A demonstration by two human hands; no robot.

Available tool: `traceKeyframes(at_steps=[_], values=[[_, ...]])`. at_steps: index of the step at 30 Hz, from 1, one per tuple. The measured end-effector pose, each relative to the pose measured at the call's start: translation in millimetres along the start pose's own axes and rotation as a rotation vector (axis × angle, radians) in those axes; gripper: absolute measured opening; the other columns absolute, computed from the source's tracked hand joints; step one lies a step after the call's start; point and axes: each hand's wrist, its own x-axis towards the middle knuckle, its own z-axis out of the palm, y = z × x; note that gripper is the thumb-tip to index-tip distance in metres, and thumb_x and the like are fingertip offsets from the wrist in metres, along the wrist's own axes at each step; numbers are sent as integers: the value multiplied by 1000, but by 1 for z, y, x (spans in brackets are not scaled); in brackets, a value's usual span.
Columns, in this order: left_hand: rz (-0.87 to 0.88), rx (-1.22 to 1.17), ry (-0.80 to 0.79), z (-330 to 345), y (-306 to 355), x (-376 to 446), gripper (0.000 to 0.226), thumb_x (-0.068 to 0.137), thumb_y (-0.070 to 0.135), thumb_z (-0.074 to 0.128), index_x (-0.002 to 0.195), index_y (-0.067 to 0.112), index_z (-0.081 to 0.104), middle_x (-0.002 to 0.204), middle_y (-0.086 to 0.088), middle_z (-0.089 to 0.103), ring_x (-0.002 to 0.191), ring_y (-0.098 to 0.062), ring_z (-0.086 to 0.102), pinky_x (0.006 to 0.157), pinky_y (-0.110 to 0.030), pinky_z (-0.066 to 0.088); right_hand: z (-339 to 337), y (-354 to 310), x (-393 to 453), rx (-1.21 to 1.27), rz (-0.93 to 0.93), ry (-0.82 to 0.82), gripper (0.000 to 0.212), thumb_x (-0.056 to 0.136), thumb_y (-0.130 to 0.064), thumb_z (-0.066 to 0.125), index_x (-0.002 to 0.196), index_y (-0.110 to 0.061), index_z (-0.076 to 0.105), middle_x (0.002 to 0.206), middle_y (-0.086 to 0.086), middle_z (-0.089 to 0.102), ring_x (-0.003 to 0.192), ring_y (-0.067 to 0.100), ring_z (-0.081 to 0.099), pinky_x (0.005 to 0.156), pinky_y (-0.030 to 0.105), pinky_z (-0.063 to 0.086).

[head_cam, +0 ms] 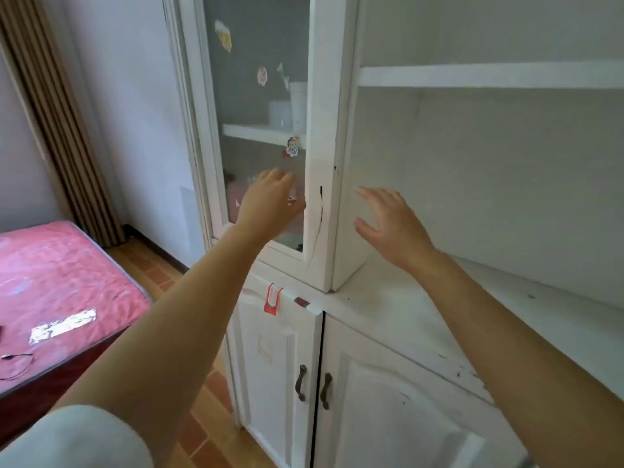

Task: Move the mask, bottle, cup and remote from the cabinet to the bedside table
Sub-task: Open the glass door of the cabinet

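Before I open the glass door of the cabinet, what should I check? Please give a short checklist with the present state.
1. Glass door closed: ok, it is shut.
2. Left hand at the door's right edge: ok.
3. Firm grip on the door: cannot tell.
4. Right hand free: ok, open, holds nothing.
5. White containers visible on the shelf behind the glass: ok.
6. Mask and remote inside: cannot tell.
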Motion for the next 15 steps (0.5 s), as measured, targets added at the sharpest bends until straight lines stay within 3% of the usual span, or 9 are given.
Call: traceKeyframes(at_steps=[3,6,10,15], values=[[5,-34,29,3,0,18,49,89,32,53,131,9,43,137,-13,44,127,-27,37,101,-40,37,-1,10,14,0,22,11,52,92,-27,45,140,-13,30,144,6,38,134,24,28,108,37,28],[18,-87,44,7,6,34,69,90,35,53,144,9,19,153,-12,19,140,-27,17,113,-38,19,3,18,26,21,35,-35,56,93,-27,43,143,-19,21,149,4,30,137,22,24,109,36,27],[65,-99,69,15,5,53,81,90,44,49,146,16,-2,156,-8,-4,144,-24,1,115,-37,8,11,28,46,59,12,-27,65,93,-26,42,146,-25,5,156,-3,13,141,20,18,113,37,24],[120,-114,86,22,8,66,85,88,53,45,146,19,-8,156,-6,-9,144,-20,-1,114,-34,7,23,36,60,95,11,-60,69,95,-24,38,144,-27,-10,157,-5,-9,144,15,5,117,38,17]])
